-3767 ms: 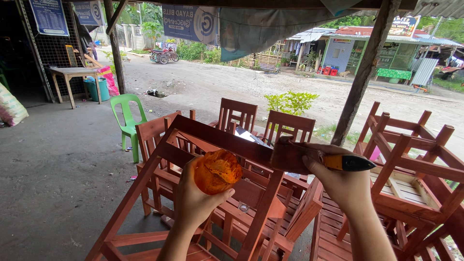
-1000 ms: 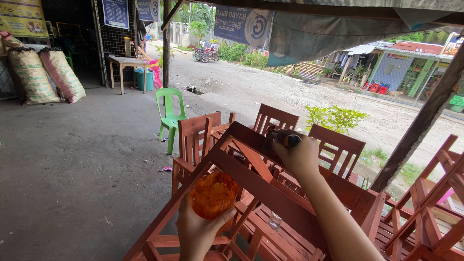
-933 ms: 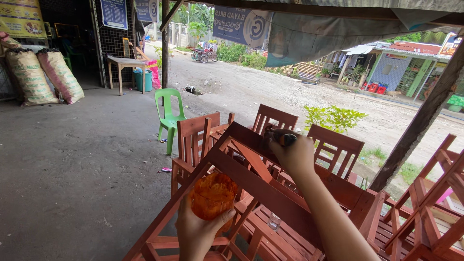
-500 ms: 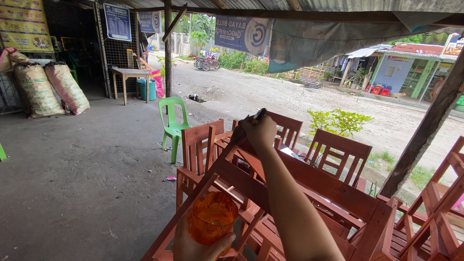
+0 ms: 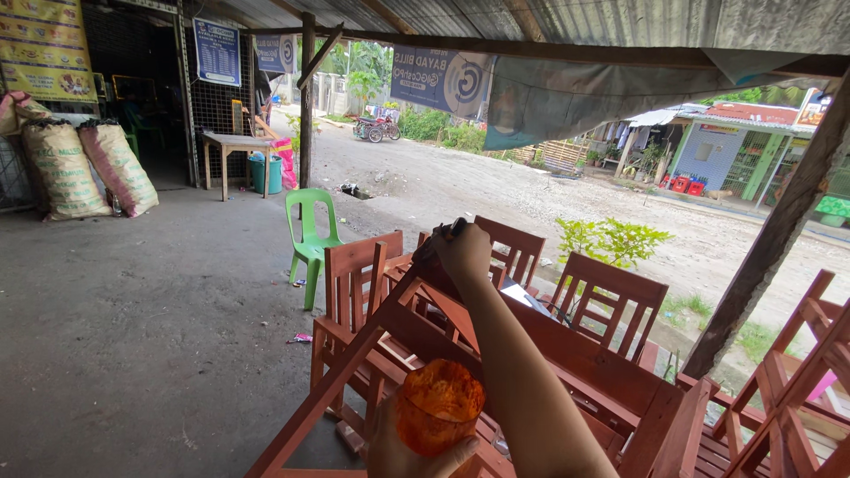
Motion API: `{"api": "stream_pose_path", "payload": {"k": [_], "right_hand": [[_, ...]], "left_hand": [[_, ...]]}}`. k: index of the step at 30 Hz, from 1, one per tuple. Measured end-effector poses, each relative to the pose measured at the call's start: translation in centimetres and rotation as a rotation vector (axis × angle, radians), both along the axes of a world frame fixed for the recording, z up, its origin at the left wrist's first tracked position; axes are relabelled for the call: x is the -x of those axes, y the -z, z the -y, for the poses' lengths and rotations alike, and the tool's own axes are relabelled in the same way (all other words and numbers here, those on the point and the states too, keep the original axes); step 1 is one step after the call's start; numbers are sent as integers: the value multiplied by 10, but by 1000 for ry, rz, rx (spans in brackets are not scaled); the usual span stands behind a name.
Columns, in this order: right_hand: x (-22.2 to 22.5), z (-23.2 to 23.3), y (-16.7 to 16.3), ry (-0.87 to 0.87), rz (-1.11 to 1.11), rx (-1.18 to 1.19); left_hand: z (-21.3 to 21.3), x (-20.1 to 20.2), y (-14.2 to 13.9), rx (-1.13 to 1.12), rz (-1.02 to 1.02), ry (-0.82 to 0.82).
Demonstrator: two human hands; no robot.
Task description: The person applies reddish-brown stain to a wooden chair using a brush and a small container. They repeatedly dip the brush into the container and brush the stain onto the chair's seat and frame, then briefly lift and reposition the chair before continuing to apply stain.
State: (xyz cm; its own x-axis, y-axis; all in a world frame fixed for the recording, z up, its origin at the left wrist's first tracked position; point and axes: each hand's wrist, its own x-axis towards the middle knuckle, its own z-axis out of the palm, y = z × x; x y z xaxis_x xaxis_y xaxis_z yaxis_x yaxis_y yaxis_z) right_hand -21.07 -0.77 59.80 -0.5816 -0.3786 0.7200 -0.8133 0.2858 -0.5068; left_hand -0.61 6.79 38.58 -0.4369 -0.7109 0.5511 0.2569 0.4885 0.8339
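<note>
Head view: left hand (image 5: 416, 443) clamped on an orange cup (image 5: 439, 409), low beside the slanted wooden frame (image 5: 372, 341). Right hand (image 5: 460, 252) closed round a dark brush (image 5: 440, 241) at the frame's upper rail. Could drip if the cup tilts. Compared with half a second ago: brush barely shifted, camera panned slightly.
</note>
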Motion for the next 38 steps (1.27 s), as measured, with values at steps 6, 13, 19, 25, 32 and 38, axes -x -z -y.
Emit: {"api": "stream_pose_path", "payload": {"k": [6, 13, 19, 25, 32, 38], "right_hand": [[-14, -33, -7, 63, -4, -167], [-14, -146, 9, 172, 10, -277], [-40, -246, 24, 255, -60, -314], [-50, -333, 33, 301, -105, -244], [-61, -396, 36, 318, -71, -159], [-67, -425, 39, 330, -99, -101]], "left_hand": [[-19, -10, -16, -97, -119, 67], [-68, -30, -45, -206, 87, -28], [-104, -28, -61, -213, 90, 28], [-138, -20, -62, -92, 74, 56], [-163, -10, -57, 10, 31, 35], [-170, -12, -62, -10, 109, 44]]}}
